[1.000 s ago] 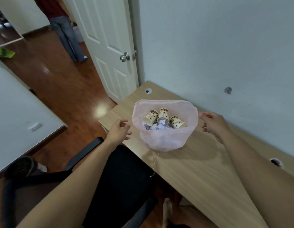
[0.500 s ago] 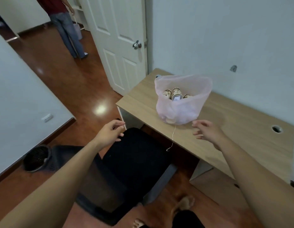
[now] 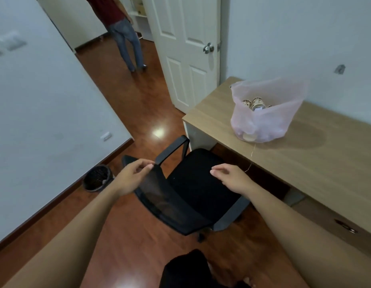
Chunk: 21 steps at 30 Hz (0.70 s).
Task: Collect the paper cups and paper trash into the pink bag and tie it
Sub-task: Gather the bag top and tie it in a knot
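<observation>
The pink bag (image 3: 269,119) stands open-mouthed on the wooden desk (image 3: 317,154), near its left end. Paper cups (image 3: 255,103) with brown spots and some crumpled paper lie inside it. A thin string (image 3: 251,156) trails from under the bag over the desk's front edge. My left hand (image 3: 132,176) hovers above the black chair's backrest with fingers loosely bent, holding nothing. My right hand (image 3: 232,178) hangs over the chair seat, fingers relaxed and empty. Both hands are well short of the bag.
A black office chair (image 3: 192,190) stands between me and the desk. A black wastebasket (image 3: 96,178) sits by the left wall. A white door (image 3: 186,53) is beyond the desk, and a person in jeans (image 3: 126,42) stands in the doorway area on the wood floor.
I have backed away from the desk, so the bag is now farther off. Both hands pulled back from the bag's sides and now hang over the chair.
</observation>
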Motion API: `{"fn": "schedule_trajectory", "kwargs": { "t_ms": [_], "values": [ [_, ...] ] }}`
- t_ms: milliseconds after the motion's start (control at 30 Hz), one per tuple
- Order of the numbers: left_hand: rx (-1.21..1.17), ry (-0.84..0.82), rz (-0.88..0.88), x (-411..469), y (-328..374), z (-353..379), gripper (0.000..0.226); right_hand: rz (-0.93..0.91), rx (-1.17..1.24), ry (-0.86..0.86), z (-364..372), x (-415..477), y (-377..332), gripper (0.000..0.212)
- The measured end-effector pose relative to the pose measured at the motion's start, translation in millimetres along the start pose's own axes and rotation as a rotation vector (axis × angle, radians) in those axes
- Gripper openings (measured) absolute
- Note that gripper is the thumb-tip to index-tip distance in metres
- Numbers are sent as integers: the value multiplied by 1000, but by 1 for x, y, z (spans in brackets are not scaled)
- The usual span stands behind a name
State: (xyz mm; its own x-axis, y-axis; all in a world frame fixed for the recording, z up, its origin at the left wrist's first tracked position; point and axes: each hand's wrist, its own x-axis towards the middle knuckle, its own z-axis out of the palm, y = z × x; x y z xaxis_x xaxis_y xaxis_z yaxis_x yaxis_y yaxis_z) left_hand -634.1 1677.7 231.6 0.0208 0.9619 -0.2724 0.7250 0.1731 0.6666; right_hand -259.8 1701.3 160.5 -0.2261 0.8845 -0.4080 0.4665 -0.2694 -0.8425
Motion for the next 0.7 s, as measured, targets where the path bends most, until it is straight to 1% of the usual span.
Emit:
{"fn": "schedule_trajectory", "kwargs": {
  "t_ms": [133, 200, 267, 333, 400, 500, 533, 600, 633, 700],
  "values": [
    [57, -5, 24, -13, -28, -10, 25, -9, -69, -108, 62, -9, -5, 48],
    [137, -59, 54, -4, -46, -16, 27, 6, -112, -143, 89, -11, -9, 55],
    [256, -124, 122, 9, -68, -21, 32, 29, -155, -166, 116, -12, -16, 59],
    [373, -196, 191, 23, -87, -26, 32, 59, -177, -172, 141, -11, -26, 66],
    [465, -252, 271, 40, -110, -30, 36, 85, -190, -162, 169, -9, -36, 74],
    [623, -299, 363, 65, -151, -32, 64, 161, -161, -125, 216, -5, -55, 88],
    [654, -299, 397, 70, -164, -30, 69, 192, -149, -100, 234, -5, -60, 95],
    [692, -286, 416, 76, -177, -26, 62, 248, -200, -27, 267, -3, -65, 109],
    [714, -268, 423, 76, -175, -26, 58, 266, -288, 7, 278, -2, -66, 114],
    [767, -245, 456, 80, -175, -23, 59, 275, -459, 81, 293, -4, -64, 117]
  ]
}}
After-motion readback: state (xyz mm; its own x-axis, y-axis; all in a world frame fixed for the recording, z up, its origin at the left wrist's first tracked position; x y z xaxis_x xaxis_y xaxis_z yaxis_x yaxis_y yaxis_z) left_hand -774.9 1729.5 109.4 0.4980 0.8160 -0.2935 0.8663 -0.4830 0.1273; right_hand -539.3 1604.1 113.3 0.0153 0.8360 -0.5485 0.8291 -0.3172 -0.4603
